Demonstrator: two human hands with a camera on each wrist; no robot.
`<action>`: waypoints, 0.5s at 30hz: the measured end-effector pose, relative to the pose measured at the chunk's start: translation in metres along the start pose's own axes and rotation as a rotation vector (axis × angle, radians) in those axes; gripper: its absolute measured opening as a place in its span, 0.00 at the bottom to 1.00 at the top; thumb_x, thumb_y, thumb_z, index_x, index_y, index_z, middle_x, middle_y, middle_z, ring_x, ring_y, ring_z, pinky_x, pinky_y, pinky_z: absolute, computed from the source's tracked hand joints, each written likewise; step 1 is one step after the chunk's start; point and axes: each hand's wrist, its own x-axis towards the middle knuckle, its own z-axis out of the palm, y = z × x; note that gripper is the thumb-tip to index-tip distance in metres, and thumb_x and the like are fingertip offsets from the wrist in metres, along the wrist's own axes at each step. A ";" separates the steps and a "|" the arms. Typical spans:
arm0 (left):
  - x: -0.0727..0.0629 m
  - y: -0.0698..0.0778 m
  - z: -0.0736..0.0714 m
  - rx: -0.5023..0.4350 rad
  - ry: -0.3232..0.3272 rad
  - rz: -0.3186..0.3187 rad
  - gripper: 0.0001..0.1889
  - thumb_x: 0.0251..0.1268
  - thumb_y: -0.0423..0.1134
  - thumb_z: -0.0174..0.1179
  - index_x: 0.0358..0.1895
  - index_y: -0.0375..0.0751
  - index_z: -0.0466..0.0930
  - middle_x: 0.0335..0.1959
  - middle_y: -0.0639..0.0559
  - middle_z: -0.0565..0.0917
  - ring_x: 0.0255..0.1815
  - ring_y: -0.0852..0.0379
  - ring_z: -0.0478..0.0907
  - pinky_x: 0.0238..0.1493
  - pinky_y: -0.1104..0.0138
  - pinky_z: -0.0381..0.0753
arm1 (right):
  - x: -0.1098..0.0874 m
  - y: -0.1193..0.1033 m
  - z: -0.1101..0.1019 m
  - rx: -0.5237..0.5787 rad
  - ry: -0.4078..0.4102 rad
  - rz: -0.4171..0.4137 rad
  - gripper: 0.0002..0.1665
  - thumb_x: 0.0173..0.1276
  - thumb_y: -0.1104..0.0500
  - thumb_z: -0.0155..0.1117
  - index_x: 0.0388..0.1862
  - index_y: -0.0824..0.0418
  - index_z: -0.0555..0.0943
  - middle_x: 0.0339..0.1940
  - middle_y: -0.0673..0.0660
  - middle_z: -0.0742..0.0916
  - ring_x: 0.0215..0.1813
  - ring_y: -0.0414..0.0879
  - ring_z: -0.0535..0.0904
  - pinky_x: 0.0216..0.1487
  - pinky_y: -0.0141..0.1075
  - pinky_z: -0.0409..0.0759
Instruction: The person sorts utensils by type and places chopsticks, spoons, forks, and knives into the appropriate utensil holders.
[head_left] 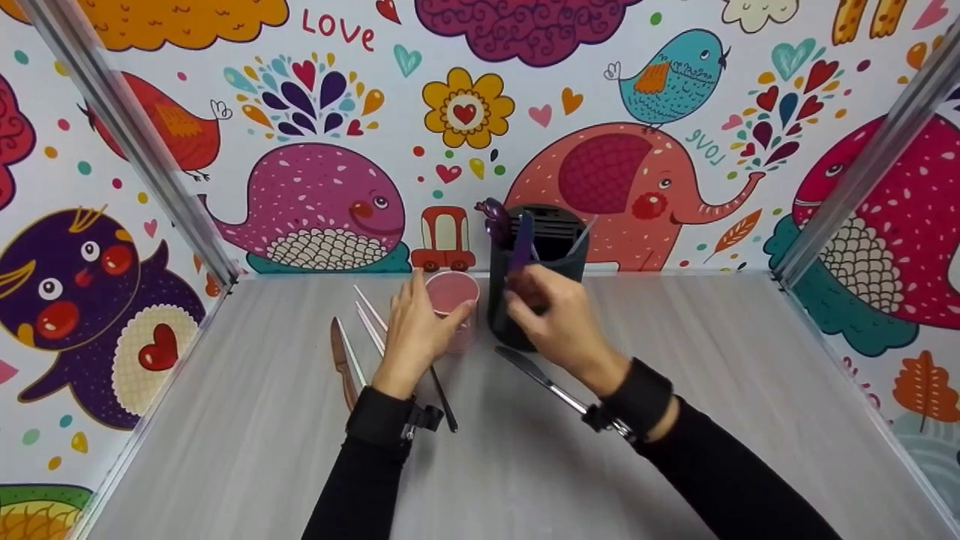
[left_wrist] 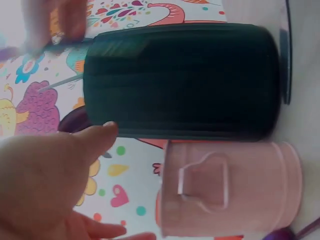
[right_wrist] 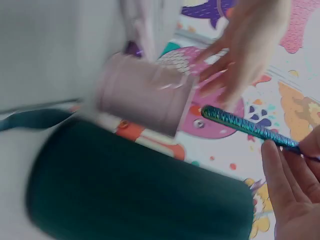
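Observation:
My right hand point(head_left: 559, 315) pinches a purple-and-teal knife point(right_wrist: 250, 127) beside the black utensil holder point(head_left: 499, 300). The knife's textured handle points down, and its flat purple end rises above the fingers in the head view. My left hand point(head_left: 416, 330) hovers around the rim of a pink cup point(left_wrist: 260, 190), with fingers and thumb spread. In the left wrist view a gap separates this hand from the cup, while its thumb tip lies near the holder's rim. Purple utensil heads point(head_left: 495, 219) and a thin silver utensil point(head_left: 583, 234) stick out of the holder.
A copper-coloured knife point(head_left: 343, 364), a silver utensil point(head_left: 352, 352) and pale pink utensils point(head_left: 369, 319) lie left of the cup. A dark handle point(head_left: 444, 397) shows past the left wrist. Another silver knife point(head_left: 536, 371) lies before the holder. Patterned walls enclose the table point(head_left: 247, 420).

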 end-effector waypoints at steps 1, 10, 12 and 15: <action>0.000 -0.002 0.001 0.001 0.000 -0.003 0.60 0.69 0.63 0.74 0.90 0.35 0.50 0.87 0.29 0.63 0.83 0.32 0.66 0.80 0.36 0.74 | 0.006 -0.004 0.005 0.017 0.014 0.003 0.07 0.75 0.66 0.73 0.50 0.65 0.87 0.42 0.58 0.94 0.43 0.44 0.92 0.49 0.38 0.93; 0.001 -0.019 0.015 0.043 0.018 0.059 0.56 0.65 0.54 0.79 0.84 0.27 0.57 0.77 0.26 0.75 0.78 0.29 0.73 0.79 0.39 0.73 | 0.034 -0.007 0.055 0.057 0.046 0.028 0.06 0.77 0.66 0.68 0.50 0.64 0.87 0.46 0.58 0.94 0.47 0.44 0.93 0.52 0.34 0.92; 0.001 -0.020 0.017 0.066 0.033 0.078 0.52 0.64 0.53 0.80 0.80 0.25 0.63 0.72 0.26 0.80 0.73 0.28 0.77 0.75 0.39 0.76 | 0.035 -0.004 0.064 0.051 0.021 0.054 0.09 0.78 0.66 0.67 0.53 0.63 0.87 0.48 0.59 0.94 0.48 0.44 0.93 0.54 0.35 0.92; 0.001 -0.020 0.019 0.104 0.050 0.079 0.47 0.64 0.51 0.79 0.76 0.25 0.67 0.67 0.27 0.83 0.69 0.28 0.81 0.71 0.38 0.77 | 0.035 0.003 0.076 0.033 -0.036 0.102 0.10 0.79 0.66 0.67 0.55 0.62 0.88 0.48 0.59 0.94 0.48 0.43 0.92 0.55 0.36 0.92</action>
